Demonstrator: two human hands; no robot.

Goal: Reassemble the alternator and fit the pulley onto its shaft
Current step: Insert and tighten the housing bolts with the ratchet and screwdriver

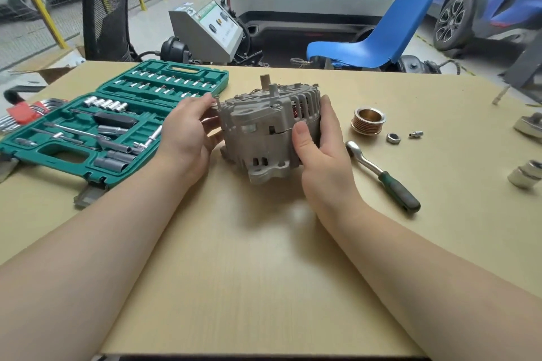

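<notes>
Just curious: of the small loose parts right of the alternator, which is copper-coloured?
The grooved pulley, nearest the right hand; the nut and small bolt are silver.

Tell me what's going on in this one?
A person grips an alternator on the table with both hands: left hand, right hand. The pulley, a nut and a ratchet lie to its right, unfitted. An open socket set sits left.
</notes>
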